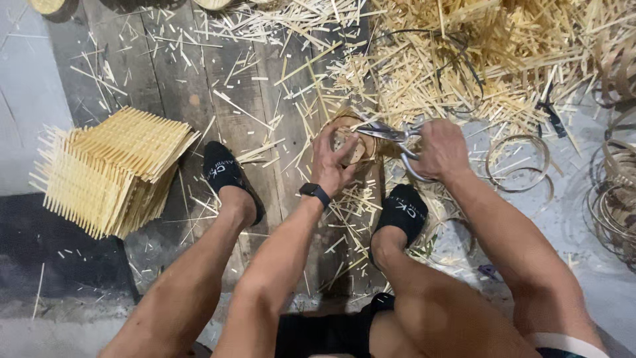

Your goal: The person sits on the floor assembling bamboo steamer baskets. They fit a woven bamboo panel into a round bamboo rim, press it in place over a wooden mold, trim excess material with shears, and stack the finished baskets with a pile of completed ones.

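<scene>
My left hand [333, 159] holds a small round woven bamboo piece [358, 147] upright over the wooden floor, fingers pressed on its face. My right hand [439, 150] grips the handles of large metal scissors [392, 136]; their blades point left and meet the top edge of the round piece. A black watch sits on my left wrist. Both my feet, in black socks, rest on the floor below the hands.
A stack of square woven bamboo mats [112, 169] lies at left. Heaps of cut bamboo sticks [464, 59] cover the floor at top right. Thin bamboo hoops [520, 162] and coiled strips [616, 205] lie at right. Wooden planks [172, 86] run under the scraps.
</scene>
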`<action>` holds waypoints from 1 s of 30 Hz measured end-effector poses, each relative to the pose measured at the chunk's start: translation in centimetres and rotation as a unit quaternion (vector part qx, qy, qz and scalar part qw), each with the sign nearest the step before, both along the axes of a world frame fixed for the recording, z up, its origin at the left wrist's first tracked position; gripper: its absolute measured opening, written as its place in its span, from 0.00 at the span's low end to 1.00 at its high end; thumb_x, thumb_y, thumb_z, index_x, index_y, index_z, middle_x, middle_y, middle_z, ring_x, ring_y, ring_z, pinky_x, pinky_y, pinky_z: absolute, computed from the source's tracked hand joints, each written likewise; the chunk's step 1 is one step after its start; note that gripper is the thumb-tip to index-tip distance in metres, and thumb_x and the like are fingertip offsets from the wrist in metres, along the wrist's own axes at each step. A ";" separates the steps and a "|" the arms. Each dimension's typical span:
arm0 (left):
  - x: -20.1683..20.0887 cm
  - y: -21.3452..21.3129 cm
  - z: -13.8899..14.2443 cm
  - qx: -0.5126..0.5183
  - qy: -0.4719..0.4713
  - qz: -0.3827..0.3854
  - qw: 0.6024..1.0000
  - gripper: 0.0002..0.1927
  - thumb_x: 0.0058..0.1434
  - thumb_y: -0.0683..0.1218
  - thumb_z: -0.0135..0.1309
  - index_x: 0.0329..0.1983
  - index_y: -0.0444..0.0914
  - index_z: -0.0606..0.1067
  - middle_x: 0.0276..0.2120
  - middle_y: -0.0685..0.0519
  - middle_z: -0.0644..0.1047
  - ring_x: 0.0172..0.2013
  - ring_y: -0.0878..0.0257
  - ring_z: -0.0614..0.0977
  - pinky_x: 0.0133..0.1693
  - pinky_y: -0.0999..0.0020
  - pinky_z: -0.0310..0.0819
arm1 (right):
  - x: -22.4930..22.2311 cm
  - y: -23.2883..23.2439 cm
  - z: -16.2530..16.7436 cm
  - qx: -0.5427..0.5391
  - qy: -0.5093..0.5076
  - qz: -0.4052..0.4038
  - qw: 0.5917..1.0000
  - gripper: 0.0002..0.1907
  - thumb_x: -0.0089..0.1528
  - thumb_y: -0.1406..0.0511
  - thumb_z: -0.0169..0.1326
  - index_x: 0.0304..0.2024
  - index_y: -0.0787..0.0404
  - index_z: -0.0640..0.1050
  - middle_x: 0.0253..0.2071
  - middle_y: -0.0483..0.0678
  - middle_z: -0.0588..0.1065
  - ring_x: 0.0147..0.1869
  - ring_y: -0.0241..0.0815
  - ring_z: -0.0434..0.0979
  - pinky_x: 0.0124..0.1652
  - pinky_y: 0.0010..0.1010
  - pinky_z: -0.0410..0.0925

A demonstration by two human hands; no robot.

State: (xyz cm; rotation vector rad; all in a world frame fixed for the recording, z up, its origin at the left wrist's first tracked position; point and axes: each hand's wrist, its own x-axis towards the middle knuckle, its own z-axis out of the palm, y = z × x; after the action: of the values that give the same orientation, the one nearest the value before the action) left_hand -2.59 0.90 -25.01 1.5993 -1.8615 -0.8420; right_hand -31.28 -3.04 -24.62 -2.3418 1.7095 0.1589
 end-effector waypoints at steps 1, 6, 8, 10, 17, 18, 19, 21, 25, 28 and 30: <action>0.4 -0.3 0.2 0.003 -0.006 -0.016 1.000 0.40 0.43 0.41 0.70 0.63 0.54 0.77 0.69 0.42 0.62 0.68 0.41 0.64 0.68 0.51 0.63 | 0.1 0.0 -0.2 -0.050 -0.030 0.012 0.998 0.28 0.49 0.50 0.61 0.38 0.67 0.77 0.36 0.59 0.74 0.43 0.57 0.76 0.45 0.47 0.73; 0.0 0.2 1.4 -0.021 -0.027 0.021 0.999 0.36 0.36 0.47 0.74 0.54 0.49 0.79 0.66 0.36 0.58 0.65 0.35 0.59 0.65 0.42 0.54 | -0.7 -0.1 -0.7 0.052 0.035 -0.002 0.998 0.19 0.61 0.55 0.57 0.46 0.61 0.77 0.44 0.56 0.74 0.49 0.53 0.76 0.47 0.44 0.72; -1.5 0.8 1.6 0.010 -0.011 0.083 0.996 0.33 0.43 0.48 0.72 0.56 0.50 0.79 0.66 0.39 0.60 0.66 0.38 0.61 0.68 0.44 0.56 | -0.7 -0.2 -0.5 0.084 0.046 -0.018 0.995 0.21 0.61 0.52 0.58 0.44 0.63 0.77 0.41 0.57 0.74 0.47 0.53 0.76 0.45 0.44 0.72; -2.3 1.2 1.4 0.014 -0.015 0.106 0.994 0.30 0.47 0.48 0.70 0.57 0.50 0.79 0.66 0.43 0.62 0.68 0.41 0.63 0.70 0.46 0.57 | -0.1 -0.3 -0.5 0.178 0.071 -0.056 0.980 0.27 0.60 0.48 0.58 0.41 0.67 0.75 0.37 0.57 0.73 0.41 0.52 0.76 0.41 0.42 0.72; 0.0 0.3 0.3 0.035 -0.026 0.018 0.999 0.25 0.48 0.46 0.67 0.52 0.50 0.83 0.68 0.39 0.59 0.68 0.38 0.58 0.68 0.44 0.51 | 0.1 -1.0 -0.3 0.169 0.074 -0.027 0.982 0.19 0.64 0.53 0.54 0.43 0.62 0.77 0.38 0.55 0.73 0.42 0.49 0.74 0.41 0.42 0.73; 0.3 0.2 0.3 0.063 -0.017 -0.002 0.998 0.26 0.46 0.46 0.67 0.53 0.49 0.83 0.67 0.37 0.57 0.68 0.36 0.56 0.66 0.42 0.49 | -0.4 -1.1 -0.1 0.132 0.065 -0.009 0.989 0.18 0.64 0.53 0.54 0.43 0.61 0.77 0.38 0.54 0.73 0.43 0.49 0.74 0.42 0.43 0.72; 0.5 0.2 0.4 0.046 -0.011 -0.009 0.999 0.25 0.48 0.46 0.67 0.53 0.50 0.83 0.68 0.40 0.59 0.69 0.37 0.57 0.68 0.44 0.51 | -0.5 -1.1 -0.1 0.097 0.058 0.008 0.994 0.17 0.64 0.53 0.54 0.43 0.60 0.78 0.39 0.54 0.73 0.45 0.49 0.74 0.43 0.44 0.71; 0.8 0.1 0.9 0.011 0.002 -0.021 1.000 0.24 0.51 0.47 0.65 0.54 0.50 0.83 0.69 0.44 0.62 0.71 0.40 0.59 0.71 0.46 0.54 | -0.4 -1.1 -0.1 0.141 0.083 0.013 0.986 0.26 0.60 0.45 0.56 0.39 0.62 0.78 0.37 0.55 0.73 0.43 0.49 0.74 0.43 0.41 0.72; 1.5 -0.6 2.4 0.037 0.014 -0.094 0.995 0.23 0.52 0.46 0.64 0.53 0.50 0.82 0.70 0.47 0.63 0.71 0.43 0.63 0.73 0.49 0.57 | 0.7 -1.2 -0.5 -0.023 0.033 0.048 0.998 0.31 0.50 0.43 0.61 0.37 0.64 0.78 0.35 0.55 0.74 0.44 0.51 0.75 0.46 0.42 0.72; 1.5 -0.5 3.3 0.019 -0.008 -0.084 0.996 0.32 0.45 0.42 0.64 0.58 0.47 0.77 0.69 0.41 0.61 0.69 0.40 0.62 0.70 0.49 0.56 | 0.4 -1.5 -0.5 0.221 0.088 -0.019 0.971 0.24 0.63 0.49 0.54 0.44 0.63 0.78 0.38 0.55 0.76 0.42 0.50 0.79 0.42 0.45 0.75; 0.7 0.6 3.6 -0.016 0.020 0.002 1.000 0.42 0.40 0.42 0.65 0.64 0.40 0.70 0.66 0.33 0.57 0.65 0.33 0.59 0.65 0.47 0.55 | -0.3 -1.5 -0.2 0.104 0.056 0.023 0.993 0.24 0.61 0.49 0.57 0.45 0.62 0.78 0.41 0.54 0.75 0.46 0.50 0.76 0.46 0.44 0.72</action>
State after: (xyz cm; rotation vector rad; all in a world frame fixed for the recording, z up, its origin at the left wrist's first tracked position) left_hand -1.88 1.48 -21.39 1.5550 -1.8351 -0.8323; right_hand -31.60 -4.59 -24.79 -2.2562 1.6027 0.4604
